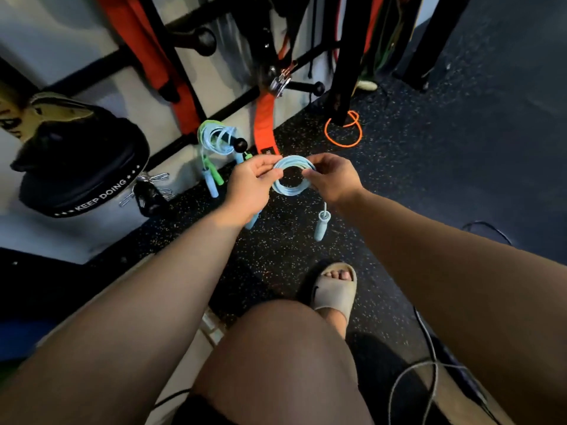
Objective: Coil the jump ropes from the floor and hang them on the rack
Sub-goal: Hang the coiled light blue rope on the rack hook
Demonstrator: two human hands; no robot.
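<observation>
1. Head view: left fingers (266, 167) and right fingers (311, 170) are curled in a pinch on opposite sides of a light-blue jump rope (291, 180), which is held as a small round coil above the floor (276, 256).
2. The left hand (250, 185) and right hand (334, 177) keep the loops together. One blue handle (321, 223) dangles below the right wrist, and a second handle (253, 220) shows under the left hand.
3. The winding of this rope looks all but done. What appears left is to secure the loops and carry them to the rack (233, 104) just ahead.
4. On a black-knobbed peg (241, 144) of that rack hang coiled ropes (214, 139), blue and green, their handles pointing down. That part of the job looks finished.
5. An orange rope (343, 133) lies loose on the floor by a black upright, well apart from the hands, and seems to be waiting its turn.
6. A grey cord (429, 369) loops near the person's knee. Whether it is another jump rope cannot be told.
</observation>
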